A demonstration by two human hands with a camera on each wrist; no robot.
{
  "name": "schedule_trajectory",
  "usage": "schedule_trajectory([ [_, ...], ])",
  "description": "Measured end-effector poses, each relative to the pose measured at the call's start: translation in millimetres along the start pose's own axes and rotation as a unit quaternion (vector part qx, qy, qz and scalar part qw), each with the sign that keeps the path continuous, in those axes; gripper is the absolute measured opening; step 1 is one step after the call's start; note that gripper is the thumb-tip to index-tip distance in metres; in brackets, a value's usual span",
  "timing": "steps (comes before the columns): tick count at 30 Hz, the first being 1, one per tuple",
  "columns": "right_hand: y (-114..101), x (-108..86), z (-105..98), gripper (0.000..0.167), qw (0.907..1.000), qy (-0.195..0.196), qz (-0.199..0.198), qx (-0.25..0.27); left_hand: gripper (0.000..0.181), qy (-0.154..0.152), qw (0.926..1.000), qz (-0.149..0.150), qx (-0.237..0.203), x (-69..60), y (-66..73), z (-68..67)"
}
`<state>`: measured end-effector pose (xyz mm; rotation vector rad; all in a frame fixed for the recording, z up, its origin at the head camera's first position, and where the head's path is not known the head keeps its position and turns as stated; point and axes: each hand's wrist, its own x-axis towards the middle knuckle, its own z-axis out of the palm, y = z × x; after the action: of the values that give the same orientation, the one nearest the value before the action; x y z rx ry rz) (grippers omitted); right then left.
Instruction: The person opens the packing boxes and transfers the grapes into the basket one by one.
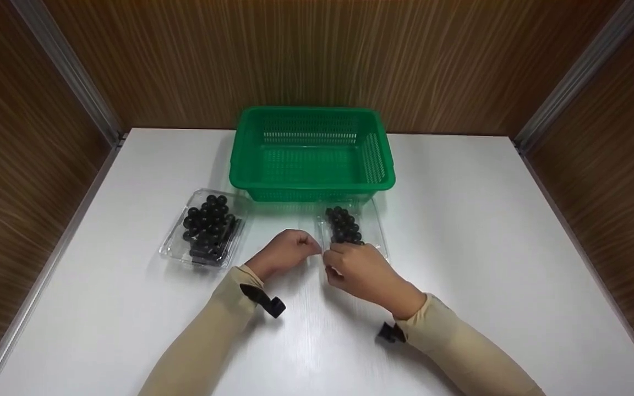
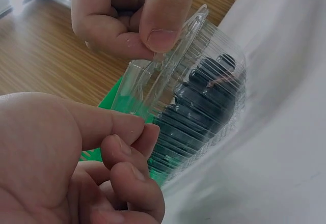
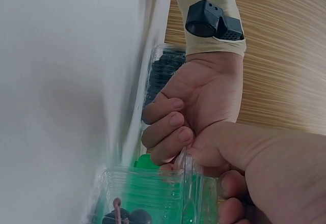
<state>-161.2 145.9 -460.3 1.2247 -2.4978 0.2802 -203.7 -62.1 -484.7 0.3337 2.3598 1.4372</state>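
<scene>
A clear plastic clamshell box (image 1: 373,226) of dark grapes (image 1: 343,223) stands on the table, right of centre. My left hand (image 1: 285,253) is at its near left corner, thumb and forefinger pinching the rim edge. Close beside it, my right hand (image 1: 365,272) grips the same rim between thumb and curled fingers and covers the box's near part. In the left wrist view, the grapes (image 2: 196,104) show through the ribbed wall (image 2: 224,46). Whether the lid is fastened at this corner I cannot tell.
A second clear box (image 1: 174,248) with dark grapes (image 1: 207,220) sits at the left. Behind both boxes stands a green plastic basket (image 1: 311,185), nothing visible inside. Wood-patterned panels (image 1: 317,60) enclose the white table (image 1: 460,220) at the back and sides.
</scene>
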Motion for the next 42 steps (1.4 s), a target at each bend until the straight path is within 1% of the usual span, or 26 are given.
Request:
schedule_trajectory([
  [3, -0.8, -0.7, 0.6, 0.016, 1.0000, -0.005, 0.003, -0.001, 0.021, -0.005, 1.0000, -0.002, -0.004, -0.6, -0.6, 0.0],
  [6, -1.5, -1.3, 0.3, 0.017, 0.9998, -0.011, 0.015, 0.007, 0.020, -0.013, 0.9999, 0.001, -0.005, -0.4, -1.8, -0.7],
  [10, -0.4, -0.2, 0.1, 0.029, 0.9993, -0.014, 0.028, 0.021, 0.025, -0.020, 0.9997, 0.009, -0.006, 0.4, -2.7, -1.4],
  [13, 2.2, 2.6, 0.2, 0.041, 0.9996, -0.006, 0.023, 0.019, 0.030, -0.022, 0.9997, 0.009, -0.005, 0.5, -2.2, -1.7],
  [16, 4.0, 3.9, -0.4, 0.046, 0.9996, 0.001, 0.027, 0.010, 0.028, -0.023, 0.9997, 0.008, -0.003, 0.7, -2.1, -1.6],
  [18, 4.1, 3.4, -1.9, 0.047, 0.9989, -0.003, 0.046, 0.012, 0.024, -0.025, 0.9997, 0.005, -0.003, 0.8, -1.7, -1.7],
  [20, 3.9, 1.8, -3.5, 0.050, 0.9969, -0.015, 0.075, 0.016, 0.023, -0.026, 0.9996, 0.004, -0.006, 0.9, -1.8, -1.7],
  [24, 3.7, -1.6, -6.1, 0.070, 0.9898, -0.038, 0.137, 0.016, 0.024, -0.033, 0.9994, -0.002, -0.014, 0.8, -2.2, -1.4],
  [26, 3.9, -2.6, -6.6, 0.077, 0.9868, -0.043, 0.156, 0.007, 0.023, -0.035, 0.9992, -0.004, -0.017, 0.3, -2.3, -1.2],
  [27, 4.0, -2.8, -6.8, 0.078, 0.9860, -0.042, 0.161, 0.004, 0.022, -0.035, 0.9992, -0.004, -0.017, 0.5, -2.7, -1.0],
  [29, 4.3, -2.5, -6.8, 0.077, 0.9858, -0.042, 0.162, 0.000, 0.022, -0.036, 0.9992, -0.005, -0.018, 0.1, -2.8, -1.3],
  [34, 4.3, -1.3, -7.0, 0.065, 0.9884, -0.046, 0.144, -0.012, 0.023, -0.037, 0.9993, -0.005, -0.008, -0.6, -1.2, -1.2],
  [40, 4.8, -2.0, -7.0, 0.066, 0.9897, -0.051, 0.134, -0.008, 0.023, -0.025, 0.9990, 0.022, 0.029, -0.6, 0.9, 1.2],
  [42, 4.7, -2.1, -6.6, 0.066, 0.9896, -0.054, 0.133, -0.005, 0.022, -0.022, 0.9989, 0.023, 0.035, -0.6, 0.5, 2.0],
])
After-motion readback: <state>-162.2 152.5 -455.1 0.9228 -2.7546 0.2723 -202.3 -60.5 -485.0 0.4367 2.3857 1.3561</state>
